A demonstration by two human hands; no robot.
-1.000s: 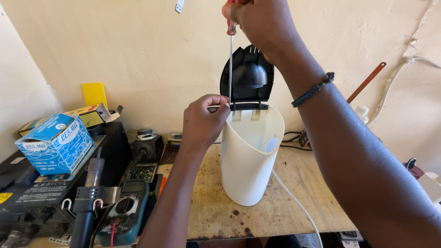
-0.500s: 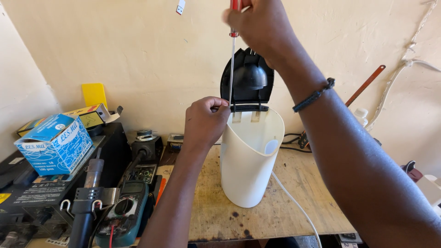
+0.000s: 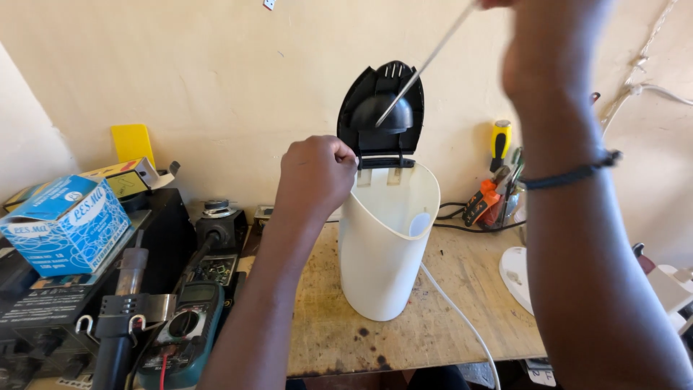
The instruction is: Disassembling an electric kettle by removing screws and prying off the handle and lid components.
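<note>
A cream plastic kettle body (image 3: pixel 386 245) stands upright on the wooden bench with its black lid (image 3: pixel 382 108) hinged open. My left hand (image 3: pixel 316 173) is closed on the kettle's rim beside the lid hinge. My right hand (image 3: pixel 548 43) is raised at the top of the view and holds a long thin screwdriver (image 3: pixel 422 68), whose shaft slants down to the left with its tip in front of the open lid. A dark bracelet sits on my right wrist.
A blue and white box (image 3: pixel 61 224) and a yellow card (image 3: pixel 132 143) lie at the left. A green multimeter (image 3: pixel 180 332), black devices, and a white cable (image 3: pixel 462 318) share the bench. Screwdrivers with yellow and orange handles (image 3: pixel 494 180) stand by the wall. A white round part (image 3: pixel 516 274) lies at right.
My right hand lifted the screwdriver out of the kettle's hinge area and tilted it; the shaft was vertical, now it slants. The view moved closer. My left hand stayed on the rim.
</note>
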